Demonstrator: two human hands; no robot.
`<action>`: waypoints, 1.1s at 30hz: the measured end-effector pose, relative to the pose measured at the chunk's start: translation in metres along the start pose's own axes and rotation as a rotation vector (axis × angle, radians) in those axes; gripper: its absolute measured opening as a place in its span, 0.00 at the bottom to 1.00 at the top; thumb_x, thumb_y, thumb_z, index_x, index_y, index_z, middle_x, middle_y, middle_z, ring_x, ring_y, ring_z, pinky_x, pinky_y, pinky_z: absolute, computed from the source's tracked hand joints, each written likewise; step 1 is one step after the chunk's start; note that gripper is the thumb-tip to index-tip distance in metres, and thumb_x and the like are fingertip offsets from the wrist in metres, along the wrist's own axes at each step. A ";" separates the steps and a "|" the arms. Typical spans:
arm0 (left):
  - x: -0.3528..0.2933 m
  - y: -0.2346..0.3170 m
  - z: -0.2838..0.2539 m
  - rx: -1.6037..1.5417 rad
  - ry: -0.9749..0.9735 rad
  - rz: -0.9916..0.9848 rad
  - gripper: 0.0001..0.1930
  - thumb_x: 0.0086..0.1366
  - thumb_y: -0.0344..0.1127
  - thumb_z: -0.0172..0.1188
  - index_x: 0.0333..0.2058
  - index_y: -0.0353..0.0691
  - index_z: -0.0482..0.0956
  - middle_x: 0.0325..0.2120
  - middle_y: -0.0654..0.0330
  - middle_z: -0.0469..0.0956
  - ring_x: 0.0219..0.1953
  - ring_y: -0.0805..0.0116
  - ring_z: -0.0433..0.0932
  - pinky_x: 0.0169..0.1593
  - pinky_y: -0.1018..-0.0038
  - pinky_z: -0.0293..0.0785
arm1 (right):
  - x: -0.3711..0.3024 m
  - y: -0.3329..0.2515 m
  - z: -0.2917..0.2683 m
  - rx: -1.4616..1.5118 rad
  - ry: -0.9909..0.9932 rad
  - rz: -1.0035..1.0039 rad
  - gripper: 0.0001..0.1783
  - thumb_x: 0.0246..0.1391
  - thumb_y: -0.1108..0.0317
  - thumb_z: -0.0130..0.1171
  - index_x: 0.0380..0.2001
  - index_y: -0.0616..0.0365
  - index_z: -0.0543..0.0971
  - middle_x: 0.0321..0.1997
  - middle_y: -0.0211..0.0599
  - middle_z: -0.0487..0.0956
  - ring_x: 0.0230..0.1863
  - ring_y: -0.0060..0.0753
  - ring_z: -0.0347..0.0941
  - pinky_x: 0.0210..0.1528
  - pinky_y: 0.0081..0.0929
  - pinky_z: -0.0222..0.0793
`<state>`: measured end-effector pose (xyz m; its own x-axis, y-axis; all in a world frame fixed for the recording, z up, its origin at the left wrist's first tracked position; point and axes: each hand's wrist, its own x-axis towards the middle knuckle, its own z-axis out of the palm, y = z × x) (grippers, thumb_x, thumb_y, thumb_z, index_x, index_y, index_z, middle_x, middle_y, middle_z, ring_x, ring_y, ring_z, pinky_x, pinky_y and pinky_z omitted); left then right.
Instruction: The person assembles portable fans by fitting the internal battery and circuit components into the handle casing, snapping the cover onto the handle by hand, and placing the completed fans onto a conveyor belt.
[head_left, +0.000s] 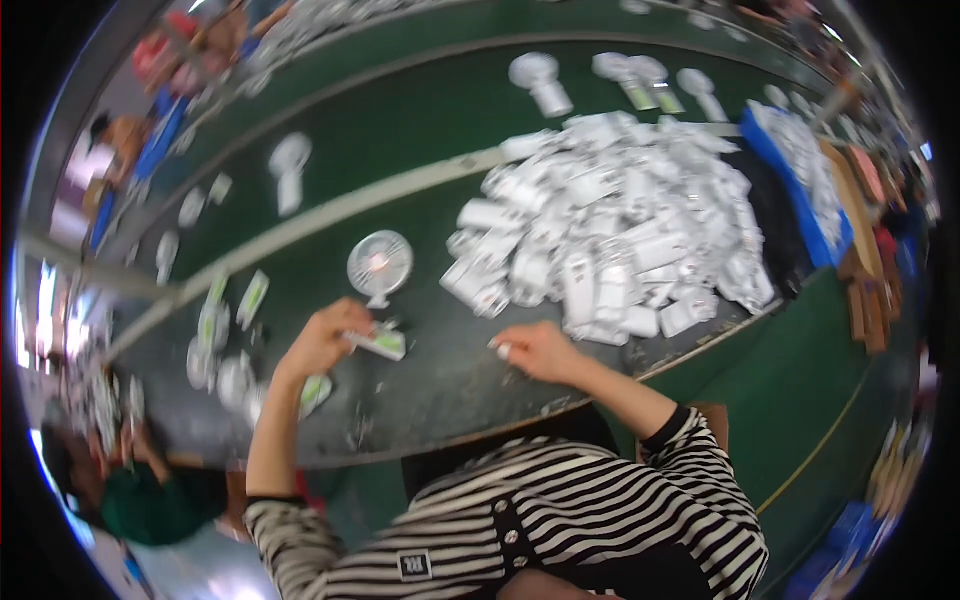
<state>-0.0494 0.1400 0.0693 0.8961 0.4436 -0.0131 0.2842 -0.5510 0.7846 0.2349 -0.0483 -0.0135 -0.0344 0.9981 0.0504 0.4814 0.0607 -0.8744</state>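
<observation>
My left hand (pixel 335 335) is closed on one end of a white fan handle (pixel 384 343) with a green patch, just above the dark worktable. Right behind it stands a round white fan head (pixel 380 262) with a short neck toward the handle; whether the two are joined I cannot tell. My right hand (pixel 540 352) is over the table in front of a big heap of white plastic handle casings (pixel 610 225). Its fingers are curled, with a small white spot at the fingertips that I cannot make out.
Several white-and-green fan pieces (pixel 208 330) lie left of my left hand. Beyond a pale rail (pixel 330 210) runs a green conveyor belt (pixel 400 125) carrying handheld fans (pixel 290 172). A blue bin (pixel 800 180) of white parts stands right of the heap. A co-worker (pixel 150 490) sits at lower left.
</observation>
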 end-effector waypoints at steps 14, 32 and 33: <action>-0.073 0.013 0.076 0.350 0.892 -0.759 0.26 0.51 0.46 0.58 0.44 0.33 0.70 0.21 0.56 0.77 0.21 0.59 0.76 0.27 0.67 0.71 | 0.079 -0.067 0.026 -0.401 0.357 -0.155 0.19 0.44 0.68 0.56 0.42 0.62 0.70 0.32 0.44 0.72 0.31 0.43 0.70 0.31 0.34 0.66; -0.032 -0.004 0.094 -1.008 0.685 -0.637 0.19 0.47 0.20 0.49 0.41 0.28 0.69 0.30 0.54 0.75 0.32 0.62 0.77 0.32 0.71 0.74 | 0.131 -0.062 0.029 0.462 0.153 -0.024 0.41 0.33 0.72 0.65 0.54 0.64 0.60 0.43 0.41 0.72 0.43 0.29 0.69 0.43 0.24 0.67; -0.035 0.004 0.091 -1.155 0.582 -0.587 0.23 0.48 0.21 0.48 0.46 0.29 0.64 0.36 0.49 0.73 0.34 0.58 0.77 0.34 0.67 0.76 | 0.129 -0.062 0.020 0.600 0.130 -0.023 0.38 0.35 0.76 0.63 0.53 0.64 0.60 0.43 0.39 0.72 0.43 0.27 0.69 0.41 0.22 0.68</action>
<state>-0.0489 0.0576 0.0161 0.4009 0.7815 -0.4781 -0.1271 0.5643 0.8157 0.1829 0.0768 0.0377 0.0867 0.9914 0.0979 -0.0965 0.1061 -0.9897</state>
